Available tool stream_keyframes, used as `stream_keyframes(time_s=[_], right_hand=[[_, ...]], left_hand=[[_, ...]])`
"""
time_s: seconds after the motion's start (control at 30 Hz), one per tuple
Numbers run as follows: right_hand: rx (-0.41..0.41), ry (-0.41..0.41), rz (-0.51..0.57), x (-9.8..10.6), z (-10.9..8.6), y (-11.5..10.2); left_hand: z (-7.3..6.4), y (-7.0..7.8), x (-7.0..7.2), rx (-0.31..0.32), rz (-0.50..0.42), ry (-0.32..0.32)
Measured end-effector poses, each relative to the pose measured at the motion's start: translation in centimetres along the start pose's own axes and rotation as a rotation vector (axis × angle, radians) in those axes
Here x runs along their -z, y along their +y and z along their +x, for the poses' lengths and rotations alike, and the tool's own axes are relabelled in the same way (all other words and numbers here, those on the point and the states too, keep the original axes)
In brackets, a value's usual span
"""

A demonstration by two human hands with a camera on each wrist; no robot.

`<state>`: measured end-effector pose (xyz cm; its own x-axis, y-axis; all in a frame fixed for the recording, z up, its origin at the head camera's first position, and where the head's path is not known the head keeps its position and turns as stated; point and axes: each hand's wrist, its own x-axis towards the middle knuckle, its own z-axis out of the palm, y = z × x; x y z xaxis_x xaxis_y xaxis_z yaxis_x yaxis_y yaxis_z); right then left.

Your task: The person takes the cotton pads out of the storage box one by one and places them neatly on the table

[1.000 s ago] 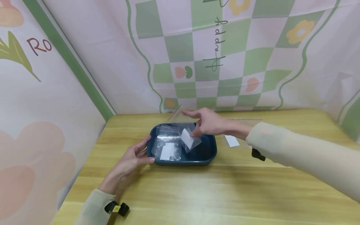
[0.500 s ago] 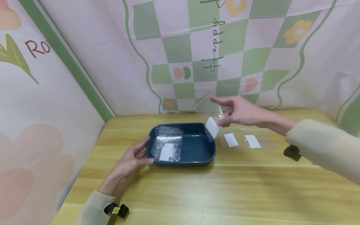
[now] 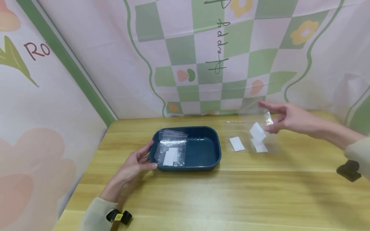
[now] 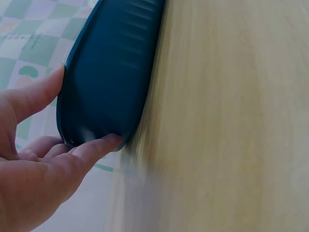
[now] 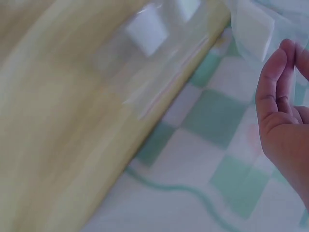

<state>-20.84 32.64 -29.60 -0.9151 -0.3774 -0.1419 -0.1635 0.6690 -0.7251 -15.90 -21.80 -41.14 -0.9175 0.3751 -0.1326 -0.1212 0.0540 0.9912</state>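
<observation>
My left hand (image 3: pixel 130 166) grips the left end of a dark blue tray (image 3: pixel 203 152), thumb and fingers spread along its rim. In the left wrist view the fingertips (image 4: pixel 112 141) press on the tray's end wall. My right hand (image 3: pixel 297 120) is raised over the table to the right of the tray. It pinches a clear plastic bag (image 3: pixel 257 131) with a white card inside, also seen in the right wrist view as a bag (image 5: pixel 253 30) beside the fingertips. Several similar bags (image 3: pixel 170 157) lie overlapped in the tray's left half.
On the wooden table (image 3: pixel 231 199), right of the tray, lies a clear bag with a white card (image 3: pixel 237 144). A second white card (image 3: pixel 259 146) in a bag lies under the held one. A patterned cloth (image 3: pixel 202 48) hangs behind the table's back edge.
My right hand has carried the bag up out of the tray and to the right, over the bags on the table. The left hand has stayed at the tray.
</observation>
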Motion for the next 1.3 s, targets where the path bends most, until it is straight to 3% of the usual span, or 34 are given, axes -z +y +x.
stream_keyframes(time_s=[0.3,0.67,1.0,1.3], right_hand=[[-0.044,0.013,-0.056,2.3,-2.4,6.0],[-0.053,-0.025,-0.013,3.4,-2.7,11.1],[-0.048,-0.032,-0.106,3.9,-2.3,14.3],[-0.046,-0.038,-0.213,3.2,-1.9,14.5]], left_hand=[[0.0,-0.1,0.0,0.002,-0.002,0.006],[0.1,-0.2,0.2,-0.001,-0.001,0.013],[0.0,-0.1,0.2,-0.001,-0.003,0.025],[0.1,-0.3,0.3,-0.008,-0.010,0.014]])
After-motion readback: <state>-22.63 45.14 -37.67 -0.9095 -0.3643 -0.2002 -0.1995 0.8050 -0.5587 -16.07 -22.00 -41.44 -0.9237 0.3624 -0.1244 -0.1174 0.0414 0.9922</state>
